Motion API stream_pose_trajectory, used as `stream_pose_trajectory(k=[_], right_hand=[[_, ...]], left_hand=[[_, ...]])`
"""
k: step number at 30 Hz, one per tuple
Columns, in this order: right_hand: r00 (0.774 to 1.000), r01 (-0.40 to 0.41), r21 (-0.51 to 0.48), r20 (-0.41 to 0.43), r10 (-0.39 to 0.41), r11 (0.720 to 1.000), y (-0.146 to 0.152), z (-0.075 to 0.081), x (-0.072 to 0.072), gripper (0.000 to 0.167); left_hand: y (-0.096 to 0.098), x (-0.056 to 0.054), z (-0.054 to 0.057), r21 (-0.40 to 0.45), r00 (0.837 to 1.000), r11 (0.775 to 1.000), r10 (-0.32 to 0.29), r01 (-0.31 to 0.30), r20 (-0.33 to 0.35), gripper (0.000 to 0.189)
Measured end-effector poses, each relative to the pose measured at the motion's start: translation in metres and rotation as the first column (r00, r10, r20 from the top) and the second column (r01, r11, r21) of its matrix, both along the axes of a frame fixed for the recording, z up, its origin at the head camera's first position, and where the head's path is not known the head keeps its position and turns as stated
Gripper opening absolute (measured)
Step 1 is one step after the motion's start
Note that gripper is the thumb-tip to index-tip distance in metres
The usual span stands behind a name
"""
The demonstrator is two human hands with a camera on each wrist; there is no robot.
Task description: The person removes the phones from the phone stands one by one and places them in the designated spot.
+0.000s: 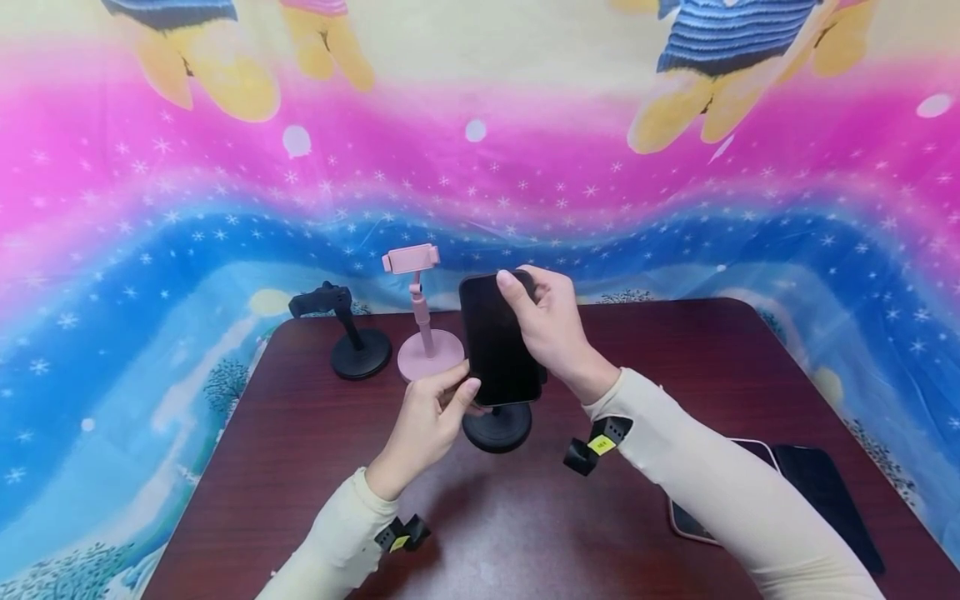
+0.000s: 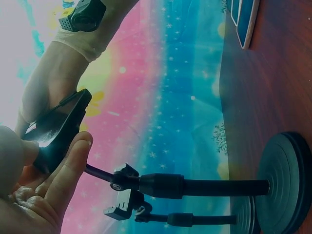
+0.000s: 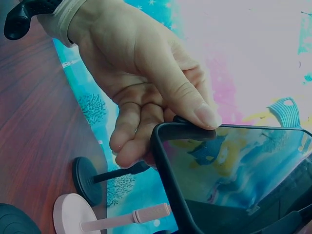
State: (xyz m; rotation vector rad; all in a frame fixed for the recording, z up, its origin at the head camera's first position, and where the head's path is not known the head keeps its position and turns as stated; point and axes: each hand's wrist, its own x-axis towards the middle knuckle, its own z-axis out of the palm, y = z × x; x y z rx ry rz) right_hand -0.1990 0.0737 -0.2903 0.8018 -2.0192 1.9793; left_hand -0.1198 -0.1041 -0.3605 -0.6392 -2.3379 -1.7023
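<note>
A black smartphone (image 1: 498, 350) is held upright, dark screen facing me, above the round base of a black phone stand (image 1: 497, 429). My left hand (image 1: 423, 421) pinches its lower left corner between thumb and fingers. At the upper right corner, my right hand (image 1: 553, 329) grips the phone, thumb on the front and fingers behind. The left wrist view shows the stand's post (image 2: 209, 187) running up to the back of the phone. The phone hides the stand's holder, so I cannot tell whether the phone sits in it.
A pink phone stand (image 1: 431, 354) and another black stand (image 1: 360, 354) stand at the back left of the dark red table (image 1: 615, 533). On the right, partly under my right sleeve, lie a pink-rimmed device (image 1: 693, 529) and a black one (image 1: 825, 492). A printed cloth (image 1: 480, 175) hangs behind.
</note>
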Motion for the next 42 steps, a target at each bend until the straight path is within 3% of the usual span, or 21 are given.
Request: stream_pose_trajectory(k=[23, 42], right_hand=[[0.999, 0.010, -0.031, -0.035, -0.011, 0.999, -0.0052, 0.0038, -0.0024, 0.033], [1.000, 0.003, -0.050, -0.009, -0.004, 0.999, -0.0061, 0.0079, -0.0059, 0.034]], left_hand=[[-0.0006, 0.0010, -0.0012, 0.008, 1.000, 1.000, -0.008, 0.008, -0.028, 0.029], [-0.0007, 0.0006, -0.0039, 0.023, 0.999, 1.000, -0.002, 0.003, -0.039, 0.032]])
